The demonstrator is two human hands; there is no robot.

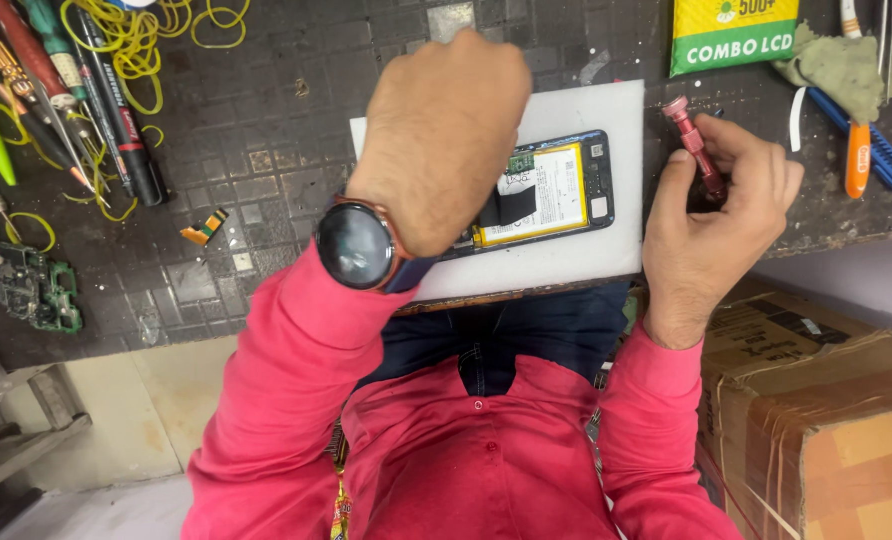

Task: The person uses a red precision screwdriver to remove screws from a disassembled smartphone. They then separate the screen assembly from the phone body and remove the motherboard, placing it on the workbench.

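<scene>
An opened black phone (pixel 566 190) lies back-up on a white foam pad (pixel 606 110), its yellow-edged battery and a black flex strip showing. My left hand (pixel 436 140), with a round watch (pixel 354 245) on the wrist, is bent down over the phone's left part and covers it; its fingertips are hidden. My right hand (pixel 716 210) is just right of the pad, closed around a red precision screwdriver (pixel 688 135) that points up and away from the phone. Both sleeves are red.
Pens, screwdrivers (pixel 116 110) and yellow rubber bands (pixel 136 40) lie at the far left, with a green circuit board (pixel 41 290) below them. A green box (pixel 731 35), a cloth (pixel 846 60) and an orange-handled tool (pixel 859 160) sit at right. A taped cardboard box (pixel 816 400) stands below the bench edge.
</scene>
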